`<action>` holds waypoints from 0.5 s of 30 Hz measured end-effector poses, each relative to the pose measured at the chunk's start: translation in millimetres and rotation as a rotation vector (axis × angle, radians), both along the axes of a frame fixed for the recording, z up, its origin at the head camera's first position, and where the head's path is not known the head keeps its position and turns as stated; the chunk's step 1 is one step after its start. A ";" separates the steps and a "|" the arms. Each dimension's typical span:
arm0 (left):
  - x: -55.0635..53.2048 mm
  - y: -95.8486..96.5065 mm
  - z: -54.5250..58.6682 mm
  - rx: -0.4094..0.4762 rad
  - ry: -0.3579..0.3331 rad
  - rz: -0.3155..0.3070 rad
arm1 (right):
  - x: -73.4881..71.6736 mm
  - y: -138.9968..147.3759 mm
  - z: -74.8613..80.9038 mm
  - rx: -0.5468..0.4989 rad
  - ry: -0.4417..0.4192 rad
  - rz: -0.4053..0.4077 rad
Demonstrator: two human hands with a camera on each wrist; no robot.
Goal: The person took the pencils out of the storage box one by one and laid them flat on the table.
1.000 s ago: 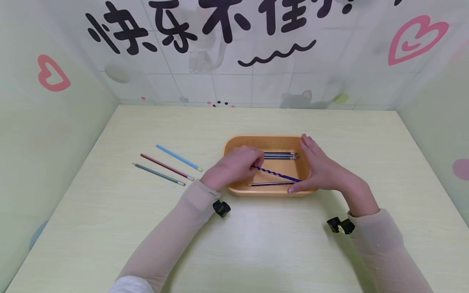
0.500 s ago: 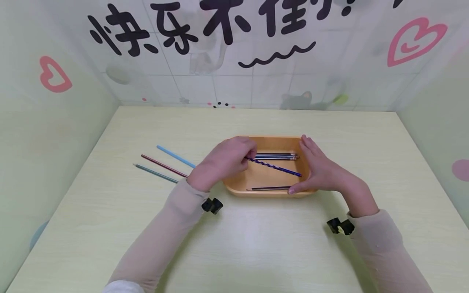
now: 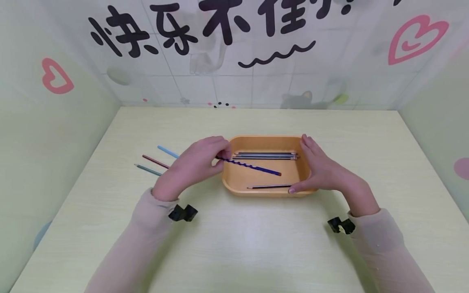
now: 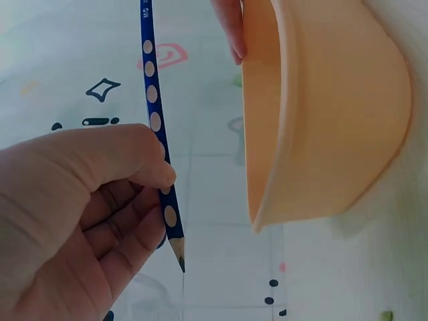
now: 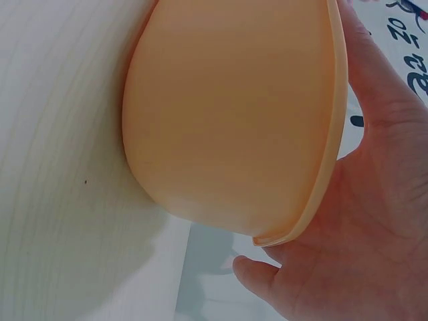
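Observation:
In the head view my left hand [image 3: 194, 165] pinches a dark blue pencil with pale oval dimples [image 3: 253, 165] near its sharpened end. The pencil slants over the left part of an orange plastic box [image 3: 234, 188]. Its graphite point pokes out past the fingertips in the left wrist view, where the blue pencil [image 4: 154, 100] shows clearly. My right hand [image 3: 326, 171] holds the box's right end, thumb over the near rim and fingers at the far corner. Inside lie several dark striped pencils [image 3: 265, 156] along the back and one dark pencil [image 3: 271, 186] near the front.
Left of the box, partly behind my left hand, lie a light blue pencil [image 3: 167, 151], a dark red pencil [image 3: 155, 161] and a green pencil [image 3: 147, 169] on the pale wooden table [image 3: 253, 244]. A printed curtain [image 3: 253, 87] hangs behind the table.
My left hand has moved left with the blue pencil, from inside the box to its left rim. It now covers more of the loose pencils. The right hand has stayed put.

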State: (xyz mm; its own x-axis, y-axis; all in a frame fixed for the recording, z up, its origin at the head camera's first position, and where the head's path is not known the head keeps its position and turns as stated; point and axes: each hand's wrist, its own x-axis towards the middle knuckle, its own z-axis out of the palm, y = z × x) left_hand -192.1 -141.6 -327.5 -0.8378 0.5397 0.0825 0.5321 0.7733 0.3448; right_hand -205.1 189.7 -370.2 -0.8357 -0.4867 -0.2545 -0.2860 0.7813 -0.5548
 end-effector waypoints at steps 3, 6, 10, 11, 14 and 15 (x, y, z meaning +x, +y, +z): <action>6.8 -15.9 -0.4 -0.008 -0.001 0.030 | -0.1 -0.5 0.4 -0.002 -0.004 0.006; 12.8 -32.4 -2.6 -0.028 -0.017 0.066 | -0.1 -0.7 0.7 0.000 -0.006 0.007; 20.7 -53.1 -7.4 -0.053 -0.025 0.094 | -0.3 0.1 0.6 0.003 -0.005 0.008; 22.9 -57.8 -8.9 -0.058 -0.022 0.097 | -0.3 0.5 0.4 0.003 -0.004 0.008; 28.6 -70.8 -13.5 -0.068 -0.008 0.096 | -0.2 1.3 0.2 0.000 0.000 0.010; 30.3 -75.0 -15.2 -0.072 -0.006 0.095 | -0.1 1.5 0.2 -0.002 0.002 0.012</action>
